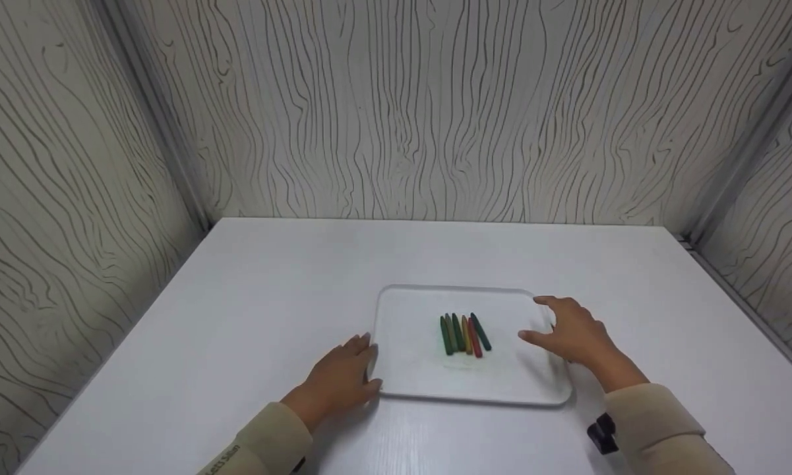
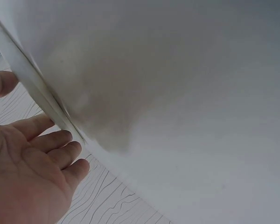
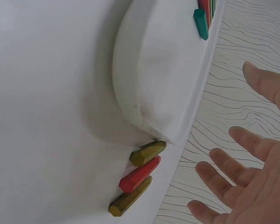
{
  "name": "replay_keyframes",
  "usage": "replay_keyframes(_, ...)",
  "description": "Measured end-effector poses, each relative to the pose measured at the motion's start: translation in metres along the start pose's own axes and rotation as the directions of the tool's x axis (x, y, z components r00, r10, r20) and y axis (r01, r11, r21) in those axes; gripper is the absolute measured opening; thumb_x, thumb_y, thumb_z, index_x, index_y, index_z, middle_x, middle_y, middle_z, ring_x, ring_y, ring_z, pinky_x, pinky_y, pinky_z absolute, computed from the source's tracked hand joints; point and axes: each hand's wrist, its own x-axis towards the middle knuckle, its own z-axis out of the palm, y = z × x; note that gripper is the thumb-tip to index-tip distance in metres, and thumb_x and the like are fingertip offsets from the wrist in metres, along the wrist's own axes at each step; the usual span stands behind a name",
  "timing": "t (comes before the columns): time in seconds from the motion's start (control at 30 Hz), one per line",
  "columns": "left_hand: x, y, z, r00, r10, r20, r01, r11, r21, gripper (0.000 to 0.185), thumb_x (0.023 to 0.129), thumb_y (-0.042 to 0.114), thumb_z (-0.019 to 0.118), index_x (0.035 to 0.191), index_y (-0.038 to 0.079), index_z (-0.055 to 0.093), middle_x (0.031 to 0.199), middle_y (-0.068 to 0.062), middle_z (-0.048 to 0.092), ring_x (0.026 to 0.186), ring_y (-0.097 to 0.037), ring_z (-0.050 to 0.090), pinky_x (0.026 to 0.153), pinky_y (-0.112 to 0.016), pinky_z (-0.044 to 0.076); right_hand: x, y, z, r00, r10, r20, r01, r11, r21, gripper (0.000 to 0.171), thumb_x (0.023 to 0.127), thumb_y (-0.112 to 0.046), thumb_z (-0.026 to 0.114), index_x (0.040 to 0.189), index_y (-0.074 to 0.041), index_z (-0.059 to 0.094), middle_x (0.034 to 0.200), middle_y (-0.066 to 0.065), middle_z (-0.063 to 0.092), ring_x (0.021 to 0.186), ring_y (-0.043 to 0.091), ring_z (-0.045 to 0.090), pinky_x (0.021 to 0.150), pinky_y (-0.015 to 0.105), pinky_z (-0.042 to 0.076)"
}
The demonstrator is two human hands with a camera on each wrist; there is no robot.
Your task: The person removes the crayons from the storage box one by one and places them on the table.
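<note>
A white rectangular tray [image 1: 461, 400] lies on the table with several crayons [image 1: 462, 333] side by side near its middle: green, yellowish, red and dark teal. At its left edge, my left hand [image 1: 343, 376] rests with thumb and fingertips against the rim; in the left wrist view, the fingers [image 2: 60, 140] are fairly straight along the rim [image 2: 46, 100]. My right hand [image 1: 574, 333] is over the tray's right edge, thumb and fingers spread, holding nothing. The right wrist view shows a red crayon [image 3: 140, 174] between two olive ones [image 3: 148, 153] beside the tray; my hand hides them in the head view.
The white table [image 1: 270, 297] extends around the tray. Panels with a wood-grain line pattern [image 1: 402, 112] stand behind it and on both sides. A small black object [image 1: 602, 434] is at the right sleeve's cuff.
</note>
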Motion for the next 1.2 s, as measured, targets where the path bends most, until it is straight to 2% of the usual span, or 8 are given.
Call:
replay_keyframes(0.1, 0.0, -0.001, 0.001, 1.0, 0.005, -0.006, -0.005, 1.0, -0.001, 0.059, 0.091, 0.034, 0.058, 0.137, -0.002, 0.047, 0.146, -0.018, 0.039, 0.136, -0.034, 0.032, 0.109, -0.048, 0.029, 0.002, -0.004, 0.004, 1.0, -0.007, 0.005, 0.007, 1.0, -0.01, 0.082, 0.081, -0.054, 0.069, 0.138, -0.001, 0.046, 0.134, 0.032, 0.043, 0.119, 0.051, 0.042, 0.088, 0.071, 0.034)
replay_keyframes(0.33, 0.003, -0.002, 0.002, 1.0, -0.018, 0.02, 0.018, 1.0, -0.005, 0.061, 0.091, 0.035, 0.057, 0.139, -0.001, 0.046, 0.148, -0.017, 0.037, 0.137, -0.033, 0.031, 0.111, -0.047, 0.026, 0.007, -0.013, 0.014, 0.999, -0.05, 0.001, 0.05, 0.999, -0.017, 0.075, 0.081, -0.049, 0.07, 0.135, -0.001, 0.049, 0.132, 0.03, 0.046, 0.115, 0.05, 0.046, 0.084, 0.07, 0.038)
replay_keyframes(0.7, 0.002, 0.0, 0.002, 0.999, -0.032, 0.006, 0.032, 0.999, 0.021, 0.06, 0.091, 0.035, 0.058, 0.138, -0.001, 0.048, 0.147, -0.016, 0.039, 0.136, -0.032, 0.032, 0.11, -0.046, 0.028, 0.015, -0.024, 0.028, 0.998, -0.03, 0.054, 0.031, 0.999, -0.019, 0.07, 0.083, -0.047, 0.07, 0.136, -0.005, 0.05, 0.134, 0.025, 0.046, 0.12, 0.046, 0.044, 0.089, 0.069, 0.036)
replay_keyframes(1.2, 0.003, -0.001, 0.001, 0.999, -0.035, 0.026, 0.035, 0.999, -0.009, 0.06, 0.092, 0.036, 0.056, 0.14, 0.0, 0.045, 0.148, -0.015, 0.036, 0.138, -0.031, 0.029, 0.111, -0.046, 0.026, 0.021, -0.029, 0.044, 0.996, -0.078, 0.047, 0.078, 0.997, -0.012, 0.063, 0.081, -0.037, 0.073, 0.131, -0.004, 0.054, 0.127, 0.024, 0.052, 0.116, 0.043, 0.048, 0.09, 0.065, 0.04)
